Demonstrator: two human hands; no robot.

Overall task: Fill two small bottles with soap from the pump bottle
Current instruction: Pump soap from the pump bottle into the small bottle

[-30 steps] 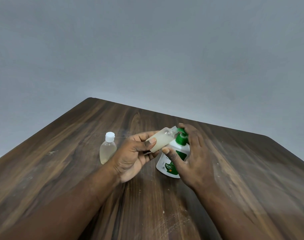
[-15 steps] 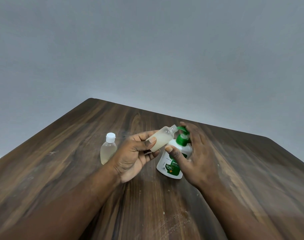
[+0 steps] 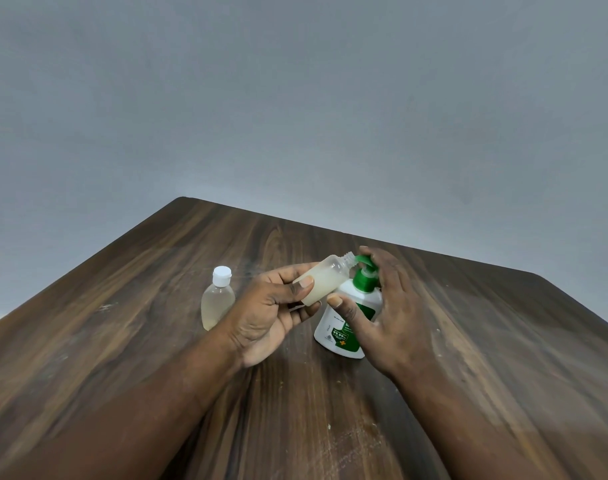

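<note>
Room: plain grey wall (image 3: 295,98) behind, dark wood table (image 3: 122,341) running off to a far corner.
Head view, left side: capped bottle (image 3: 217,303) upright on the table just beside the left wrist, white cap on, pale liquid inside, untouched.
Left hand (image 3: 271,317): curled round the bottle (image 3: 325,278), thumb across its side and fingers behind, holding it in the air.
Bottle, where: off the table, tucked against the upper left of the pump bottle (image 3: 344,327), mouth right at the spout.
Bottle, fill: pale soap in the lower body, clearer toward the shoulder.
Pump bottle: standing on the table between the two hands, top leaning a touch right.
Right hand (image 3: 392,306): fingers nearly straight, laid over the pump head (image 3: 364,263) from the right, thumb out front by the pump bottle's shoulder; nothing gripped.
Just changed: a second ago, head pressed down under those fingers; now sprung back up, stem showing. Bottle and left hand hardly shifted.
Meaning: one stroke apparently finished and the pump reset; another press looks due. Second fill under way, first seemingly done, going by the cap.
Bottle axis: long axis tilted, base low and near, toward the left palm; open threaded mouth up, away and to the right, aimed at the spout tip.
</note>
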